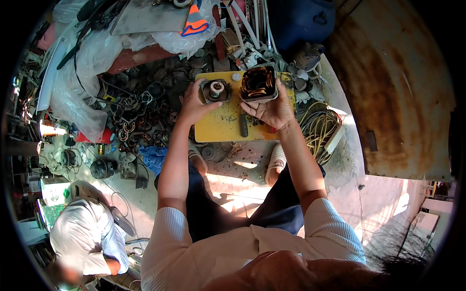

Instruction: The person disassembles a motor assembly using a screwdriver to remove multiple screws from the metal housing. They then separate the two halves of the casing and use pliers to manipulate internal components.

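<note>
My left hand grips a small square motor part with a round rotor and shaft on top, resting on a yellow board. My right hand holds a motor stator with copper windings lifted just above the board's far edge. A dark-handled tool lies on the board between my hands. A small white disc sits on the board between the two motor parts.
A heap of dark motor parts lies left of the board. Coiled cable and a white power strip lie right. A rusty metal sheet stands at right. A blue cloth and another person in white are at left.
</note>
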Tool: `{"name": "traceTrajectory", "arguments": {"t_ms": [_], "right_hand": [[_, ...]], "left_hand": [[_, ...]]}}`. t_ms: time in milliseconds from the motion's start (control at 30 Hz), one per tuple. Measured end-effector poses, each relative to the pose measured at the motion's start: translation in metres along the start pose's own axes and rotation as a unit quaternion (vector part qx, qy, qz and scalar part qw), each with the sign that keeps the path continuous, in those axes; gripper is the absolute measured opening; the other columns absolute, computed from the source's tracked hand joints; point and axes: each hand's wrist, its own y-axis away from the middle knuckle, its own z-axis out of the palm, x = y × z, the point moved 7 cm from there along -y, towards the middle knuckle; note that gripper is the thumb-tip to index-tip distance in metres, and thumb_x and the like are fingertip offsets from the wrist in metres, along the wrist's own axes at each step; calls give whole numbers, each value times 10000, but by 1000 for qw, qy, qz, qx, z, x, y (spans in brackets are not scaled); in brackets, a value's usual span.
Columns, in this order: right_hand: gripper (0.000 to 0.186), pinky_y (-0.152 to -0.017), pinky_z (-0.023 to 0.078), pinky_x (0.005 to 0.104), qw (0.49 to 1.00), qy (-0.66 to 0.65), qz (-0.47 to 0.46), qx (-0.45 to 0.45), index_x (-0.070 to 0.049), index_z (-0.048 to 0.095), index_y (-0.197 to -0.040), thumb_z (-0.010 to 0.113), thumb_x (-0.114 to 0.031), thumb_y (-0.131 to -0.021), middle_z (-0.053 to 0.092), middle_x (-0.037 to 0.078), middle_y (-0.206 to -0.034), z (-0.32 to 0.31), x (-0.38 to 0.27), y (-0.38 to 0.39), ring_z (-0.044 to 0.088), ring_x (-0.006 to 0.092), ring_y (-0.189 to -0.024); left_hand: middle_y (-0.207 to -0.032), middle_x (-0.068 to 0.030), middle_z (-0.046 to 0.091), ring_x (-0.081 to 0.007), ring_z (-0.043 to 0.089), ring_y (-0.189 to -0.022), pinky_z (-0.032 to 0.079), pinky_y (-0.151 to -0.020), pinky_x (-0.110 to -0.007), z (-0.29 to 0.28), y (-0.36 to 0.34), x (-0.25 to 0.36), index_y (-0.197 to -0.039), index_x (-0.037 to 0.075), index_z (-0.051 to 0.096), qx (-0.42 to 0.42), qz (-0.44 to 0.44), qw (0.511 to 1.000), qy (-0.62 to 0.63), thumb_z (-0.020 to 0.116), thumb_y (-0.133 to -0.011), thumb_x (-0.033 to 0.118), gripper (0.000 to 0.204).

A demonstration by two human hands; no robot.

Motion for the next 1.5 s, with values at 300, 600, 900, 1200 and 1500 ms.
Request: {"name": "traceTrajectory", "arguments": {"t_ms": [300,600,900,1200,1500], "right_hand": [[688,-1064,444,526,995,92,-26,-2,-92,479,-1400,699,-474,-871,590,174,-1319,4,1,1,591,352,-1195],[684,-985,464,324,926,363,-105,1,1,476,-1383,803,-185,-813,597,77,-1278,35,8,5,597,174,-1126],[897,-1017,472,355,882,449,-134,-44,44,370,-1445,865,-71,-706,569,107,-1309,51,10,10,577,177,-1165],[946,-1037,453,365,890,439,-113,-57,41,349,-1464,879,-86,-689,545,125,-1338,52,10,9,558,196,-1201],[961,-1025,437,337,820,537,-197,-3,34,407,-1432,922,-170,-647,583,109,-1294,58,-5,14,559,189,-1192]], "left_hand": [[-1434,-202,481,-373,460,-1333,373,-1089,-459,-37,23,60,-1480,81,391,159,111,976,-98,835,-764,368,890],[-1413,-169,494,-235,519,-1271,409,-1056,-354,6,42,118,-1485,-43,333,-176,5,887,428,778,-857,325,854],[-1301,-123,549,-207,587,-1170,490,-974,-335,6,47,104,-1450,-38,377,-171,-14,876,450,862,-753,183,878],[-1301,-132,558,-217,607,-1137,508,-946,-336,5,44,95,-1435,-42,404,-131,-16,895,426,898,-691,186,922],[-1283,-130,550,-247,597,-1145,513,-940,-362,0,37,86,-1426,-26,420,-85,6,915,395,921,-648,251,967]]}}
